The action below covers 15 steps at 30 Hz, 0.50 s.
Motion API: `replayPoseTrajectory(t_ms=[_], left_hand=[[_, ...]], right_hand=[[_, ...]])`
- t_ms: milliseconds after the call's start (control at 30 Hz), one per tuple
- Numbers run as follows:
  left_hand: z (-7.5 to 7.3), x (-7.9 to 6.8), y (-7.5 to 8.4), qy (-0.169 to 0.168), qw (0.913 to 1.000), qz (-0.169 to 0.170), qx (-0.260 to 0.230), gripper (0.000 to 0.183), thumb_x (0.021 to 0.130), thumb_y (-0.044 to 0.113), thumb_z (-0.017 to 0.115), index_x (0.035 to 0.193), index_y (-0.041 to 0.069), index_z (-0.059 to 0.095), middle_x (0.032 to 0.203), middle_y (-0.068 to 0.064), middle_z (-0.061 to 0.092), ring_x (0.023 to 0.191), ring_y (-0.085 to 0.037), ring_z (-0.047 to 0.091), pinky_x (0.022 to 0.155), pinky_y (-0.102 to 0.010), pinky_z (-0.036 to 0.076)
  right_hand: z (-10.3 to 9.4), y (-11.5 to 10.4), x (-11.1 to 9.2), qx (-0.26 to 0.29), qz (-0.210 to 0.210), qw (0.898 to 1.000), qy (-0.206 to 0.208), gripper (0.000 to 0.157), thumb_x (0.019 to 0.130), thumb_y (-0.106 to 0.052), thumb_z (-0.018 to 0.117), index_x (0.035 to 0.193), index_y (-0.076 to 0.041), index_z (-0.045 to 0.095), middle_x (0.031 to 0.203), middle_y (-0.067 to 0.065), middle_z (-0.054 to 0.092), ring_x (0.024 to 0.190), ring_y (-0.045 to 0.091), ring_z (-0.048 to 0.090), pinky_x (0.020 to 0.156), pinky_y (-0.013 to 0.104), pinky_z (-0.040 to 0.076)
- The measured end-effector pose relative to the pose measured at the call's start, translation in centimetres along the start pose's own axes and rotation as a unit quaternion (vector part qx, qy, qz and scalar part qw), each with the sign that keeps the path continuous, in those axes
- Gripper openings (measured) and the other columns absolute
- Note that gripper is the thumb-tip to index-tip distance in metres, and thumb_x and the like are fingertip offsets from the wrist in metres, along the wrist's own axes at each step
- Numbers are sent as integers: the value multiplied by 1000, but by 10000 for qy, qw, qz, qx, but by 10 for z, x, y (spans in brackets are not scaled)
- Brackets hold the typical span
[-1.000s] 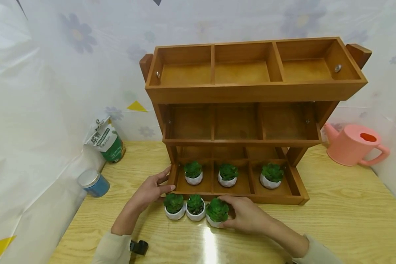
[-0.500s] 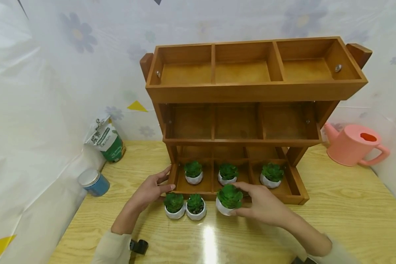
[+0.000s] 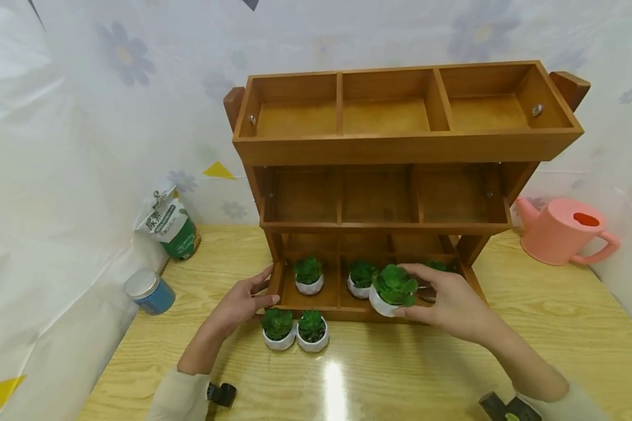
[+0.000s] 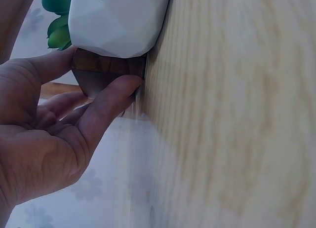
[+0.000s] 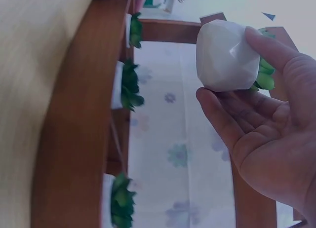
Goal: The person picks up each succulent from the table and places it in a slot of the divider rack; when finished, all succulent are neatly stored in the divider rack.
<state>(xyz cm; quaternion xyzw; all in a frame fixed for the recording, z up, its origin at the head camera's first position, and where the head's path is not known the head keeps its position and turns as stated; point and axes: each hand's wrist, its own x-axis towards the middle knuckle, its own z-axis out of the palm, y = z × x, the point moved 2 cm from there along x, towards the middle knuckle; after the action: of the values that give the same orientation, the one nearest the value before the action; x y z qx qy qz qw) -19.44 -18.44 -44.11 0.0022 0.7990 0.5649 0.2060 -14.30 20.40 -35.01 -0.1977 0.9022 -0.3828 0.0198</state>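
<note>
My right hand point(image 3: 455, 304) pinches a small potted succulent point(image 3: 394, 286) by its white faceted pot, raised in front of the lowest tier of the wooden plant stand point(image 3: 411, 149). In the right wrist view the pot point(image 5: 227, 55) sits between thumb and fingers, apart from the stand. My left hand point(image 3: 242, 301) grips the left end of the bottom tier, thumb at the front corner; the left wrist view shows its fingers around the wooden end point(image 4: 106, 67). Two potted succulents point(image 3: 278, 328) point(image 3: 312, 331) stand side by side on the table before that tier.
The bottom tier holds a succulent in its left point(image 3: 309, 276), middle point(image 3: 361, 278) and right compartments, the right one mostly hidden by my hand. A pink watering can point(image 3: 558, 231) stands right; a blue jar point(image 3: 150, 292) and a green-white bag point(image 3: 171, 225) stand left.
The right hand has lifted the succulent from the table row and carried it up and to the right, toward the bottom tier. The left hand stays at the stand's corner.
</note>
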Motion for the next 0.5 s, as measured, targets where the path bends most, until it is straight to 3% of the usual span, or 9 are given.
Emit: replayPoseTrajectory(t_ms=[167, 400, 500], left_hand=[[0, 0, -2, 9, 10000, -38, -27, 74, 100, 17, 66, 161, 34, 28, 164, -21, 31, 130, -38, 60, 87, -50, 60], [0, 1, -1, 7, 10000, -52, -58, 74, 99, 18, 67, 161, 34, 29, 164, -22, 31, 131, -39, 59, 88, -50, 59], [0, 0, -1, -1, 10000, -44, -64, 73, 100, 16, 65, 161, 34, 28, 164, -22, 30, 131, -39, 58, 88, -50, 59]], right_hand=[[-19, -1, 0, 115, -38, 9999, 96, 64, 82, -36, 85, 138, -14, 61, 118, 4, 73, 103, 20, 74, 81, 26, 60], [-57, -3, -5, -576, 118, 9975, 401, 67, 83, -34, 85, 141, -12, 59, 117, 5, 74, 97, -3, 67, 77, 21, 55], [-69, -4, -6, -677, 103, 9963, 521, 67, 83, -31, 85, 142, -12, 59, 120, 9, 73, 83, -4, 62, 64, 22, 50]])
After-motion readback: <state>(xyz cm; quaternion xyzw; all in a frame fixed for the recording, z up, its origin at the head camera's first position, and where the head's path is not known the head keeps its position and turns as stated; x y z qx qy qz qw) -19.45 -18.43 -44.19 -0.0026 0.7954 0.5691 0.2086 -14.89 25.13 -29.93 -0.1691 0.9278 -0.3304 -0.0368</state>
